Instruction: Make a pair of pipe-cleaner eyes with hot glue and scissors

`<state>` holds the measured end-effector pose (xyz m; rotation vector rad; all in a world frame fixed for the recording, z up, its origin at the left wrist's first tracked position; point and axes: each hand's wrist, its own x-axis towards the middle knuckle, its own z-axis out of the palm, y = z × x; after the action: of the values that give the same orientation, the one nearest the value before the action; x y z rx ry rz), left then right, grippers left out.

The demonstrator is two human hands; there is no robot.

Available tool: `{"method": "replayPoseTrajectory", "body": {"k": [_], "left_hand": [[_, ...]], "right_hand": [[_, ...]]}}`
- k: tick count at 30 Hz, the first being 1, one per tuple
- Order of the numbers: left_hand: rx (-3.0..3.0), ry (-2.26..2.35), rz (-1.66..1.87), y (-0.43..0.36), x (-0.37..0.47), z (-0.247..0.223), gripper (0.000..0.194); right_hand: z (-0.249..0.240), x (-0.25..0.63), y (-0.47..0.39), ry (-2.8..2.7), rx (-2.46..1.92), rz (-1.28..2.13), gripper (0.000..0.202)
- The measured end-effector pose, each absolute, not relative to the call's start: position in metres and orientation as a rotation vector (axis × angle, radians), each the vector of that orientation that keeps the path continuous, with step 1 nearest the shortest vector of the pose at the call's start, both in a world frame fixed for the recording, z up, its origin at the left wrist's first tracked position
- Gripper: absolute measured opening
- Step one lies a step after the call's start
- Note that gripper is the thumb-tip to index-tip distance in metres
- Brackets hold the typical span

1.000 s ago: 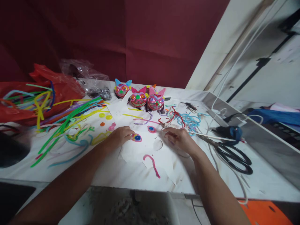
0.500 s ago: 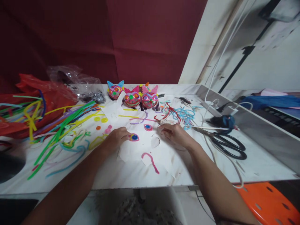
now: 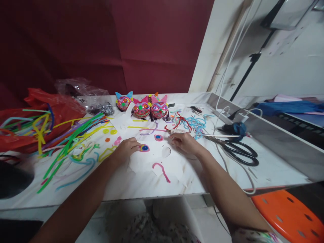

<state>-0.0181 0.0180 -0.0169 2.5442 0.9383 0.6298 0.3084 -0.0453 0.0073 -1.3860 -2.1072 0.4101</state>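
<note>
My left hand (image 3: 127, 149) pinches the left tip of an eye-shaped pipe-cleaner piece (image 3: 144, 148) with a blue centre and a yellow and pink rim, low over white paper. A matching eye piece (image 3: 158, 137) lies just beyond. My right hand (image 3: 184, 143) is closed, fingers curled downward beside that second eye; what they hold, if anything, is hidden. Behind its knuckles lies a small whitish printed object (image 3: 177, 131), partly covered. A curved pink pipe-cleaner strip (image 3: 162, 171) rests on the paper (image 3: 148, 165), near a round hole (image 3: 166, 152).
Several colourful cat-face ornaments (image 3: 141, 109) stand at the back. Green pipe cleaners (image 3: 73, 145) and a red bag (image 3: 60, 109) lie left. Black-handled scissors (image 3: 240, 152), a white cable (image 3: 249, 179) and light-blue scraps (image 3: 198, 125) are on the right. An orange stool (image 3: 286, 212) stands below.
The camera view has shifted slightly, moving the scene's right side leftward. Both hands keep nearly the same pose, and the eye piece stays in my left fingers.
</note>
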Motion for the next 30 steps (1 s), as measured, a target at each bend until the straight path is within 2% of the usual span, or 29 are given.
{"method": "replayPoseTrajectory", "body": {"k": [12,30], "left_hand": [[2.518,0.880,0.636,0.023,-0.020,-0.021,0.028],[2.632,0.854,0.642,0.021,-0.019,-0.020,0.026]], "right_hand": [[-0.001,0.311,-0.038,-2.100,-1.446,0.253,0.029],[-0.004,0.313,-0.036,-2.149,-1.435,0.240,0.022]]}}
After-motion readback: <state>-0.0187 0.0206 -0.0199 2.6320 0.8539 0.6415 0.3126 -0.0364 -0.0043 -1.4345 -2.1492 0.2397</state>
